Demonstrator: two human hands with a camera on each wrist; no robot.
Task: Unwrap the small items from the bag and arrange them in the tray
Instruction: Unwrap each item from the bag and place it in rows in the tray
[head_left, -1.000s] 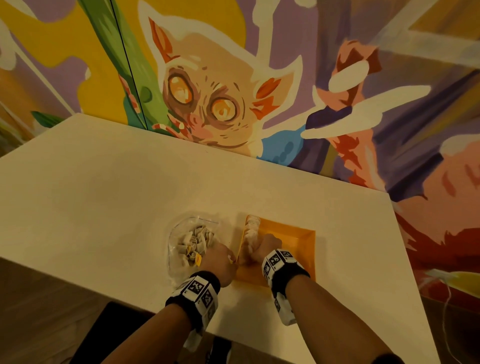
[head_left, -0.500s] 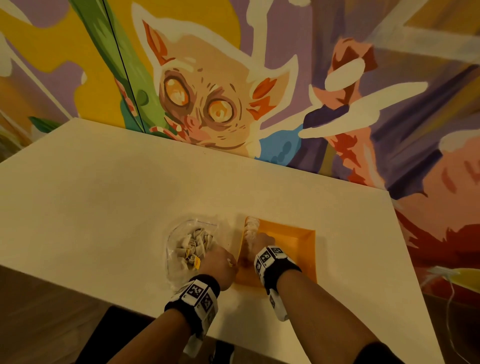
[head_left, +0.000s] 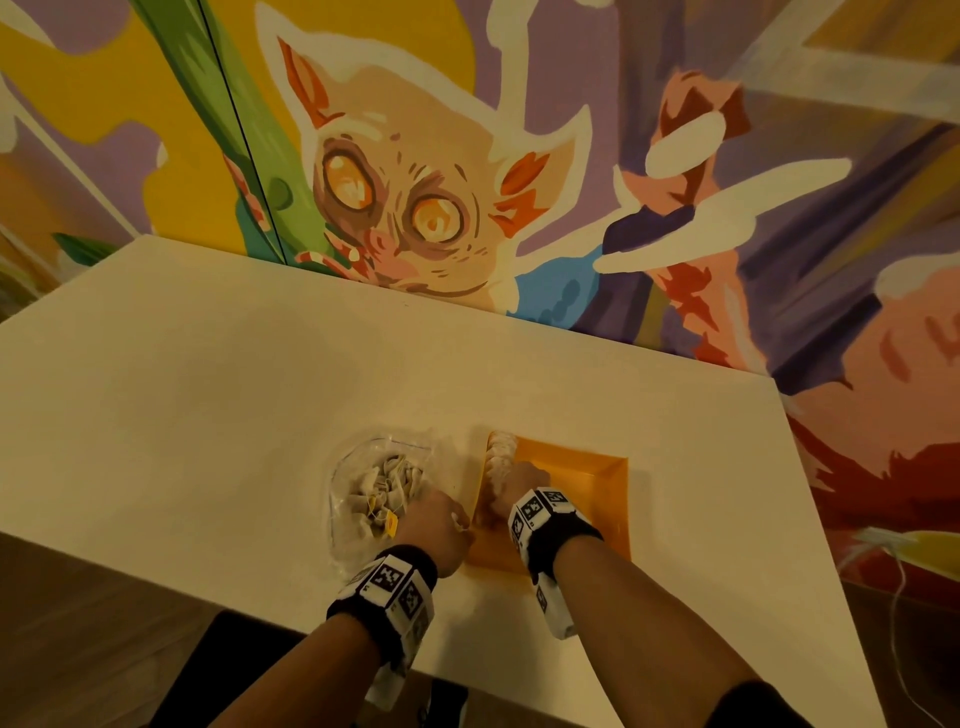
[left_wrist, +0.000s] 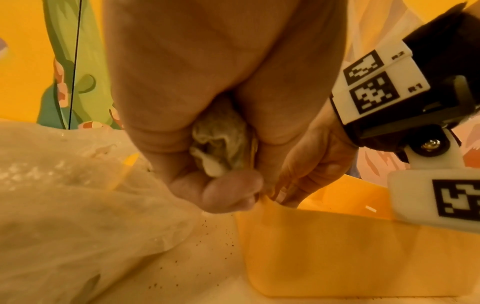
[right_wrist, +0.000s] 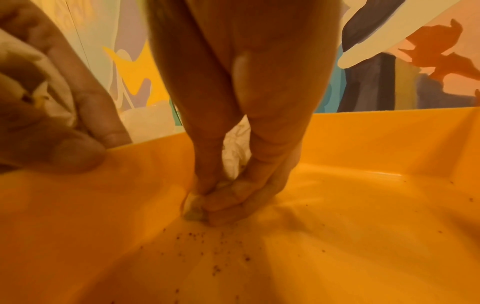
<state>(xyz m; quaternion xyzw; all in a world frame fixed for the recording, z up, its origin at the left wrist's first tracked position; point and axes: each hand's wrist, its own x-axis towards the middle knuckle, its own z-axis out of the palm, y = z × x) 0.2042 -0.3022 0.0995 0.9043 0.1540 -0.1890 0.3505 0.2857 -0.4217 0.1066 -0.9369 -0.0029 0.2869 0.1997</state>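
Observation:
A clear plastic bag full of pale tea bags lies on the white table, left of an orange tray. My left hand sits at the tray's left rim, its fingers curled round several crumpled tea bags. My right hand reaches down into the tray and pinches one tea bag against the tray floor. A row of placed tea bags lines the tray's left wall beyond my right hand.
The white table stretches wide to the left and behind, against a painted wall. Dark tea crumbs speckle the tray floor and the table beside the tray. The table's near edge is close under my wrists.
My right hand has slid slightly left and lower along the tray's left wall. The left hand and the bag have stayed put.

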